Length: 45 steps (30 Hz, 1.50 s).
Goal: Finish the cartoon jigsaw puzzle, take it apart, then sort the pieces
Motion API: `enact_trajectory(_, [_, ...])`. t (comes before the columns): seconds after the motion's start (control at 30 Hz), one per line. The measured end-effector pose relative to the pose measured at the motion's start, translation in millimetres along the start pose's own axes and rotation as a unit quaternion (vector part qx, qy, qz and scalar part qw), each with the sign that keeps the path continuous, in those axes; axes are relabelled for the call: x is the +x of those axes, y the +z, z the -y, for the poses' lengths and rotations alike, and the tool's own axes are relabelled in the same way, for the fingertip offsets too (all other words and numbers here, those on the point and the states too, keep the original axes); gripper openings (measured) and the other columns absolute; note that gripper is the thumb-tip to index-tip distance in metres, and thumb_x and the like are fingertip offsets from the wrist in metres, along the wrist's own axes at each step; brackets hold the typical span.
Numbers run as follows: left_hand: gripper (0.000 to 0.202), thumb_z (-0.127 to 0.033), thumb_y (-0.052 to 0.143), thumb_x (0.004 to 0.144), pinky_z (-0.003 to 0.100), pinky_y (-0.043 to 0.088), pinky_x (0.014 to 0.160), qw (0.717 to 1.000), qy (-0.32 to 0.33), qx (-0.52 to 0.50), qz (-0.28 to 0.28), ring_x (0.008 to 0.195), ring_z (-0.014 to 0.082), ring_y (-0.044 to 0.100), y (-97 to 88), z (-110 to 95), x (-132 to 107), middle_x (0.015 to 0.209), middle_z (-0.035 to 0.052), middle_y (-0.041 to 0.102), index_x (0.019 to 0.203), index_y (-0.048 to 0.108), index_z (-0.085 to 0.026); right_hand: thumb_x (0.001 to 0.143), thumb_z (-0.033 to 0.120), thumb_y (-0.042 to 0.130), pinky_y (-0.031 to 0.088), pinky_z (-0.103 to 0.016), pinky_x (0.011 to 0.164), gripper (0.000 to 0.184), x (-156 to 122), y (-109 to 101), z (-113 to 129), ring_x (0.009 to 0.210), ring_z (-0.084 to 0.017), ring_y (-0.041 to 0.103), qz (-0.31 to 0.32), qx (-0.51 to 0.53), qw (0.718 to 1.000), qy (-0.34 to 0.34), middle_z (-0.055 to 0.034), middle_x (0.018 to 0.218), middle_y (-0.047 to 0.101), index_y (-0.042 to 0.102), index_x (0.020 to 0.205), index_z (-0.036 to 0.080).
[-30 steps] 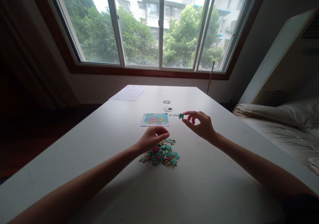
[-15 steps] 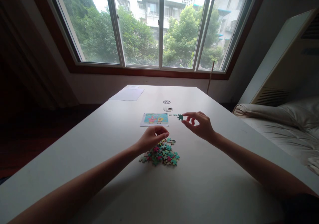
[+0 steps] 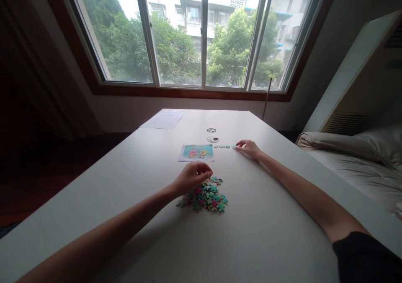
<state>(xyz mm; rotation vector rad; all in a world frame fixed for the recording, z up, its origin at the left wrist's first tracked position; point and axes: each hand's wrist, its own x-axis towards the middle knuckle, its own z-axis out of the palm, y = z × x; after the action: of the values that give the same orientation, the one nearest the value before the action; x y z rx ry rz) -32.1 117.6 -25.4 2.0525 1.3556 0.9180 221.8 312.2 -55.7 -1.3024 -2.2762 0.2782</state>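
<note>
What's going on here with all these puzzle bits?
The right hand has its fingertips at a piece ending a short row to the right of the picture. The left hand, fingers curled, is at the far left side of a loose pile; whether it holds anything is unclear.

Colourful heap of puzzle pieces (image 3: pixel 205 197), short row (image 3: pixel 222 146) beyond

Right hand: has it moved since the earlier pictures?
Yes: the right hand has shifted slightly rightward, away from the picture sheet on the table.
</note>
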Motion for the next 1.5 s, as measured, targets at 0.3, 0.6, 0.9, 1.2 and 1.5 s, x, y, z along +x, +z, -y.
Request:
enact_trajectory(0.3, [0.016, -0.021, 0.049, 0.074, 0.021, 0.035, 0.054, 0.992, 0.041, 0.117, -0.010, 0.055, 0.0104, 0.047, -1.0, 12, 2, 0.062, 0.0004, 0.059, 0.072, 0.064, -0.015, 0.069, 0.037, 0.060, 0.040, -0.022, 0.060, 0.026, 9, 4, -4, 0.066, -0.013, 0.057, 0.015, -0.008, 1.000, 0.003, -0.0017, 0.075, 0.064, 0.068, 0.086, 0.019])
enact_trajectory(0.6, [0.015, -0.019, 0.050, 0.075, 0.023, 0.038, 0.060, 0.985, 0.068, 0.157, -0.007, 0.062, 0.0129, 0.051, -2.1, 18, 2, 0.067, 0.0019, 0.060, 0.073, 0.065, -0.016, 0.075, 0.026, 0.056, 0.043, -0.022, 0.061, 0.017, -33, 4, 57, 0.058, -0.008, 0.052, 0.040, 0.037, 0.991, -0.123, -0.0028, 0.085, 0.061, 0.065, 0.087, 0.019])
enact_trajectory(0.9, [0.017, -0.022, 0.051, 0.078, 0.027, 0.041, 0.073, 0.975, 0.092, 0.201, 0.031, 0.081, 0.0180, 0.053, 5.2, 18, -2, 0.081, 0.0052, 0.059, 0.082, 0.068, -0.021, 0.074, 0.028, 0.060, 0.042, -0.020, 0.058, 0.021, -79, 9, 118, 0.055, -0.006, 0.050, 0.149, 0.130, 0.945, -0.259, -0.0031, 0.081, 0.058, 0.066, 0.094, 0.022])
enact_trajectory(1.2, [0.016, -0.022, 0.052, 0.077, 0.028, 0.041, 0.073, 0.978, 0.096, 0.185, 0.020, 0.080, 0.0179, 0.052, 6.6, 18, -1, 0.081, 0.0055, 0.058, 0.081, 0.068, -0.020, 0.067, 0.023, 0.064, 0.042, -0.018, 0.054, 0.015, -77, 12, 117, 0.060, -0.008, 0.052, 0.171, 0.190, 0.950, -0.179, -0.0003, 0.074, 0.061, 0.062, 0.080, 0.016])
enact_trajectory(1.5, [0.019, -0.028, 0.054, 0.076, 0.022, 0.038, 0.056, 0.994, 0.051, 0.087, -0.032, 0.059, 0.0112, 0.050, 3.8, 4, 1, 0.066, 0.0021, 0.060, 0.071, 0.067, -0.015, 0.069, 0.034, 0.064, 0.045, -0.023, 0.057, 0.024, -74, 9, 124, 0.062, -0.010, 0.057, 0.149, 0.353, 0.917, -0.109, -0.0026, 0.070, 0.063, 0.061, 0.080, 0.013])
